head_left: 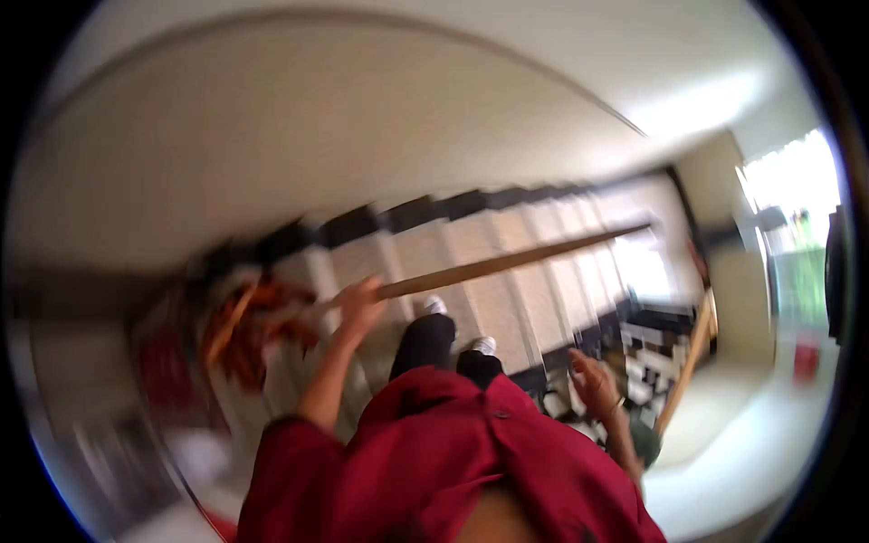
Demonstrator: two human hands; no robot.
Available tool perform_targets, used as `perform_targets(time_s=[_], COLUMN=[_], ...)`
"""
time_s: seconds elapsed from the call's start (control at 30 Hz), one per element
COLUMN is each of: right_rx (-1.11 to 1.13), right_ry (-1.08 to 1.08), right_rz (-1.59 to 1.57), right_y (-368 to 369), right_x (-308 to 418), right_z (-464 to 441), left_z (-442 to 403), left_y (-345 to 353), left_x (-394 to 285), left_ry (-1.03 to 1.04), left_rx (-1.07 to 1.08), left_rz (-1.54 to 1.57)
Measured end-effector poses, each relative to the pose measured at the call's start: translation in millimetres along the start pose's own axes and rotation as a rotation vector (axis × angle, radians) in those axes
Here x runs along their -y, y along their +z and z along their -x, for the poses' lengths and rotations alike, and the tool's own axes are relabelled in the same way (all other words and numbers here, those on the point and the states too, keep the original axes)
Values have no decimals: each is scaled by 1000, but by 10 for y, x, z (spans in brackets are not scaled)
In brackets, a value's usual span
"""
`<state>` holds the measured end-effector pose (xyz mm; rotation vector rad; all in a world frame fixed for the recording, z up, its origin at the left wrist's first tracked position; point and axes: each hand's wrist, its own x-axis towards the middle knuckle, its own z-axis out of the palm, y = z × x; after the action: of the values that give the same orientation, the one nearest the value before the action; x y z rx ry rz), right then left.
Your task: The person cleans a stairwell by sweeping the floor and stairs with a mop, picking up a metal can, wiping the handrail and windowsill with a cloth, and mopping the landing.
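My left hand [362,306] is closed around the long wooden handle of a mop [507,264]. The handle slants across the stairs, its bare end far off to the upper right. Behind the hand, at the left, hangs the mop's orange-brown strand head [258,328], blurred by motion. My right hand [593,385] is out beside the dark stair railing, its fingers loosely apart and nothing visible in it. Whether it touches the railing I cannot tell. Both my shoes [484,345] are on the pale steps below the red shirt.
Pale stairs [502,308] with dark side edging run toward the upper right. A wall [299,127] borders them on the far side. The railing has a wooden handrail [688,362]. A bright window [792,185] and a red object [806,357] are at the right.
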<state>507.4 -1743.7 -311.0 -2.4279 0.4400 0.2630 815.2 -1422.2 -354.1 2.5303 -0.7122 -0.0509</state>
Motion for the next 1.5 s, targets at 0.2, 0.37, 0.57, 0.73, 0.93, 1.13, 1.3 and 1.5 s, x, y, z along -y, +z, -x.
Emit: perform_targets(time_s=[0.2,0.37,0.57,0.73,0.93,1.13,1.3,1.5], right_rx=[-78,415,921,729,662,693,580,640], right_ry=[-689,-419,-282,-310,-544,-616,-762,-841], right_rz=[204,724,653,852,1022,780,639,536], right_y=[-367,20,619,-106,-540,260,875,1118], right_x=[2049,1936,930,129,74,494,1465,2295], right_z=[-1484,-2327,-2652,-2994,-4029,-5075,-5343,-5414], left_z=[-48,173,636,392,-142,-291,-207,-198], left_y=[24,9,147,481,218,-475,-1139,-1744], left_x=[831,1779,2380,1890,1510,1869,2219,2560], left_ry=[-195,-312,-301,-235,-395,-528,-623,-799], left_rx=[174,280,338,106,156,23,-200,-107], left_rz=[-95,-155,-181,-62,12,-95,-315,-380])
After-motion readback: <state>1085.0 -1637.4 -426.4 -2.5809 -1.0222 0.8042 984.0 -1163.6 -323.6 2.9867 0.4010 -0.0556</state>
